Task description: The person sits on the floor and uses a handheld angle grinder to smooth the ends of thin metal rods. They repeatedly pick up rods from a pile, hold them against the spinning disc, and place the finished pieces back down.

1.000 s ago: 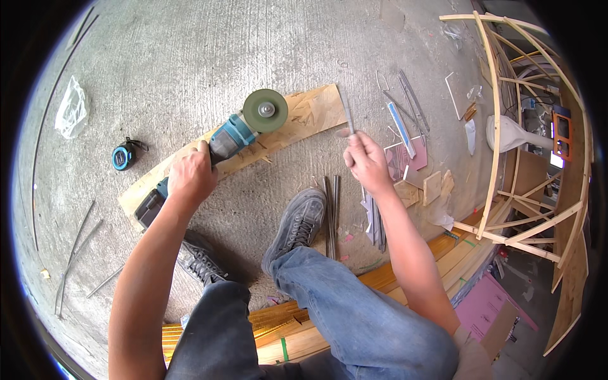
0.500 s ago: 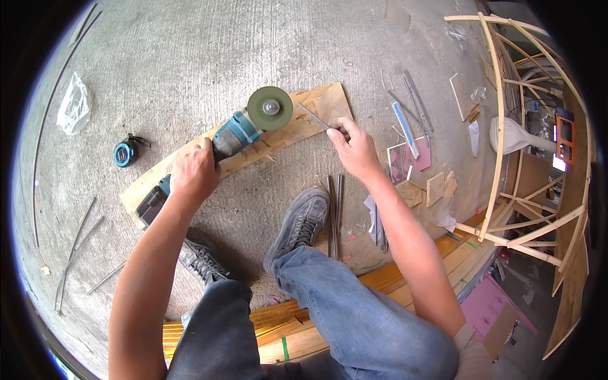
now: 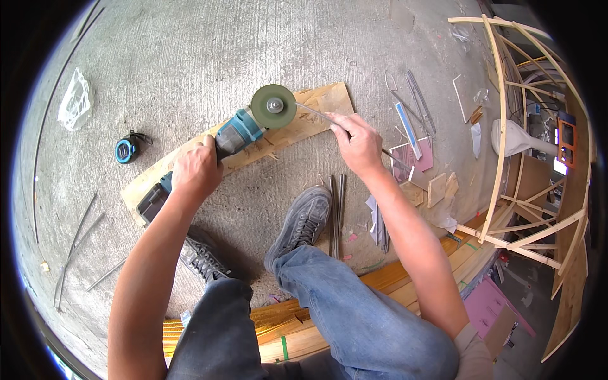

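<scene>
1. My left hand [image 3: 197, 170] is wrapped tight around the body of the teal grinder [image 3: 237, 134], which lies on the wooden board [image 3: 320, 101] on the concrete floor [image 3: 190, 50], green disc [image 3: 273, 106] facing up.
2. My right hand [image 3: 360, 144] is pinching a thin metal rod [image 3: 315, 113], fingers closed on its middle.
3. What's changed: a second ago that hand was off to the right, with the rod up and well clear of the disc. Now the rod's tip sits right at the disc's edge. Can't tell if it's actually touching.
4. My read: we're into the grinding itself now, so the rod end is what matters.
5. Around me: a blue tape measure [image 3: 126, 150] to the left, more rods by my shoe [image 3: 302, 221], and a bent wooden frame [image 3: 506, 126] on the right.
</scene>
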{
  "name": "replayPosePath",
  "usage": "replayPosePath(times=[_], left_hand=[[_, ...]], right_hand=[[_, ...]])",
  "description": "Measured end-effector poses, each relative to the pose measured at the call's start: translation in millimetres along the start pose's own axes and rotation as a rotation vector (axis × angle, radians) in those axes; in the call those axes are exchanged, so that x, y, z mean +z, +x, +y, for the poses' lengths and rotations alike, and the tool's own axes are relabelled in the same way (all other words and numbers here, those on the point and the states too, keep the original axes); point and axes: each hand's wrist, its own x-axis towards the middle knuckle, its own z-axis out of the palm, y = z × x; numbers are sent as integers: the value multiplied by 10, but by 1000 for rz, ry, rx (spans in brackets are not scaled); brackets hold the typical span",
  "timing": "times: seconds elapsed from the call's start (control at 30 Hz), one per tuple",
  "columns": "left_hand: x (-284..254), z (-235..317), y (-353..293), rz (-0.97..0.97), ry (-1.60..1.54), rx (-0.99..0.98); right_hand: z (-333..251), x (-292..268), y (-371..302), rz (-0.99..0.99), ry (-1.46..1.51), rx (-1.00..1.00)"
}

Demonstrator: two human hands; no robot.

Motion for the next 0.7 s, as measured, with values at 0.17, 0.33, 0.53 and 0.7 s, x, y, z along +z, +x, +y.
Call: replayPosePath(times=[0.17,0.33,0.53,0.7], left_hand=[[5,0,5,18,0,16],[-1,3,1,11,0,8],[-44,46,-15,14,14,9],[-44,44,-12,3,5,-2]], right_hand=[[2,27,11,44,-64,-66],[11,51,4,77,-112,-116],[1,64,-4,111,-139,-153],[-1,44,-3,99,-153,-165]])
